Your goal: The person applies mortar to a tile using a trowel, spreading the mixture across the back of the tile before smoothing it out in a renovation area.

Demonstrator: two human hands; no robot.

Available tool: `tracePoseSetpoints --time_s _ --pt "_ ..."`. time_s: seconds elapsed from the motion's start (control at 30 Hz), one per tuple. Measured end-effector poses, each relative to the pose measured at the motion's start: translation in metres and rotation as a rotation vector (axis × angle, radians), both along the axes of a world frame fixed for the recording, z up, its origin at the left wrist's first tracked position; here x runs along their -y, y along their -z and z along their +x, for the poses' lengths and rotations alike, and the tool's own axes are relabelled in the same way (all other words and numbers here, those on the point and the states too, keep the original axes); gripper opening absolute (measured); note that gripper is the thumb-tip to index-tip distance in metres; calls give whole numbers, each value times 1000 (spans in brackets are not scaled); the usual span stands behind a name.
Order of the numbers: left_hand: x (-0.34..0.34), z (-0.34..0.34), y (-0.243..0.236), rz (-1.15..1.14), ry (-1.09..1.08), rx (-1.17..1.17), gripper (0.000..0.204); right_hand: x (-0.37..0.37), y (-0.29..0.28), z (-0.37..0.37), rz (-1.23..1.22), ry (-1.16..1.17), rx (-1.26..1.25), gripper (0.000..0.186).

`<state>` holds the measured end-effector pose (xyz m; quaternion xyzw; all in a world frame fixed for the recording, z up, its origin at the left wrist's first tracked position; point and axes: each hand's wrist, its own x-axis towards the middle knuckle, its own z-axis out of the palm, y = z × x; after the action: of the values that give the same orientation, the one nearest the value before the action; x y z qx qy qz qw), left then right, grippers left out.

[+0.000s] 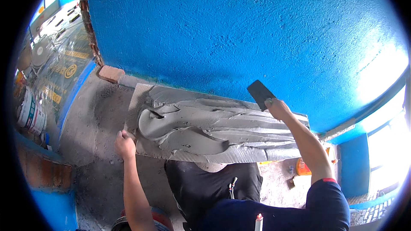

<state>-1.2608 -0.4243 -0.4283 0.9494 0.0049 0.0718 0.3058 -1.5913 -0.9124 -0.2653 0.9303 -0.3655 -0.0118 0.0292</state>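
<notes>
Grey mortar, bright blue wall.
The mortar is streaked paler and darker; the trowel is dark grey, the brick dull orange-pink, the shirt navy with red sleeve trim, the trousers black, the bucket white with coloured bands.

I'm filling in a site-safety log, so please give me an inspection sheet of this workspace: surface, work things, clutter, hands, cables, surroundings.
Surface: dusty grey floor, uneven in tone.
Work things: rectangular panel spread with grey mortar, partly ridged; flat-bladed trowel.
Clutter: reddish brick near the wall's foot; printed plastic sheeting and white bucket at left; orange container at right.
Hands: left hand grips the panel's left edge; right hand holds the trowel, its blade seen against the wall.
Cables: nothing seen for certain.
Surroundings: textured blue wall ahead; bright window at right; exposed brickwork lower left.
</notes>
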Motion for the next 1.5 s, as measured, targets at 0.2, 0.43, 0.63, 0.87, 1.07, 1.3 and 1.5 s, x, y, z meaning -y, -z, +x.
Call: tracePoseSetpoints --time_s 0.2,0.43,0.63,0.87,1.07,1.3,1.5 --pt "-7 0 -4 70 -24 10 31 -113 -51 23 1224 424 310 41" --pt "-12 9 -1 -72 82 -18 33 -208 27 129 2260 553 382 37" --pt "-20 23 4 -372 190 -158 29 -230 13 173 2067 385 80 38" --pt "-32 32 5 -629 168 -382 22 -260 -30 182 1462 -52 -297 45" --pt "-35 23 -12 -655 131 -464 31 -231 -33 201 249 -793 -421 50" --pt "-31 38 13 -430 137 -406 28 -214 -23 278 252 -643 -191 48" --pt "-31 29 18 -548 44 -266 27 -221 -24 325 595 -390 -317 56"
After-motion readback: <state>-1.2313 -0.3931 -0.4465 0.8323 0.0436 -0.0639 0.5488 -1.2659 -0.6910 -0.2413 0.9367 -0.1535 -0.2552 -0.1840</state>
